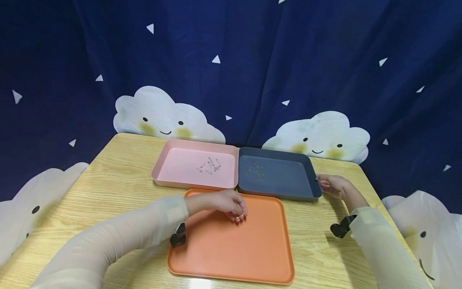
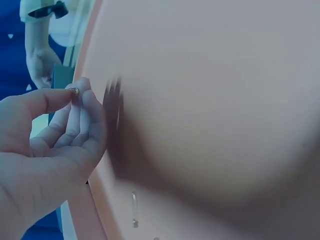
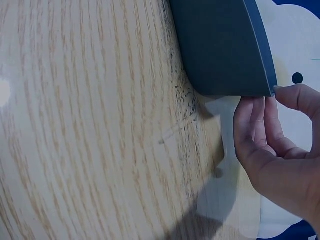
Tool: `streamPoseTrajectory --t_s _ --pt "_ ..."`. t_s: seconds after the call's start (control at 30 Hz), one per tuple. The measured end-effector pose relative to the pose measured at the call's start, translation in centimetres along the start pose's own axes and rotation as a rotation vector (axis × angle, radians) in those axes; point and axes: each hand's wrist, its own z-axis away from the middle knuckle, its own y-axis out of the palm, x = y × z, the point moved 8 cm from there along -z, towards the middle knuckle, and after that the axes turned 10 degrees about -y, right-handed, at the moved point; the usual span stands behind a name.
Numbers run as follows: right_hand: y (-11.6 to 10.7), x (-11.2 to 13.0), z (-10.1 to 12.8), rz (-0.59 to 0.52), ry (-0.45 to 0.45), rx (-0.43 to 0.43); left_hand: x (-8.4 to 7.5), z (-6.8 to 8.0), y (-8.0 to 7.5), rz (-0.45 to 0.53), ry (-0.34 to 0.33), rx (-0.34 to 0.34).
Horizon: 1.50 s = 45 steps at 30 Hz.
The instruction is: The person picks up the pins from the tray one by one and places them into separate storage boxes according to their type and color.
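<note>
Over the orange tray, my left hand pinches a small gold pin between thumb and fingertips. Only the pin's gold end shows clearly in the left wrist view. Below that hand, a safety pin lies near the tray's rim, hidden in the head view. My right hand grips the right wall of the dark grey tray, thumb at the rim and fingers underneath outside. Several tiny gold pieces lie in that tray, too small to tell exactly.
A pink tray stands against the grey tray's left side, with several silvery safety pins in it. The wooden table carries all three trays. A dark blue curtain with clouds hangs behind the table.
</note>
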Motion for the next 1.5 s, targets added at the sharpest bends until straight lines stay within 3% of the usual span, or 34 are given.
streamPoseTrajectory --t_s 0.27,0.6,1.07,1.23,1.37,1.5 --pt "-0.1 -0.2 0.0 -0.038 -0.005 0.003 0.6 0.0 0.0 0.218 -0.054 0.067" --pt "-0.1 -0.7 0.0 -0.049 -0.002 -0.003 0.4 0.0 -0.3 0.28 -0.074 0.097" --pt "-0.3 -0.7 -0.1 -0.058 -0.005 -0.005 -2.3 -0.9 -3.3 0.253 -0.088 -0.003" --pt "-0.2 -0.5 0.0 -0.033 -0.007 -0.001 -3.7 -1.4 -4.8 0.247 -0.115 0.002" --pt "-0.1 -0.2 0.1 -0.018 -0.007 0.003 -5.4 -1.7 -6.3 0.177 -0.123 -0.015" --pt "0.0 0.2 0.1 0.02 -0.009 -0.002 -7.1 -2.2 -7.8 0.072 -0.107 -0.082"
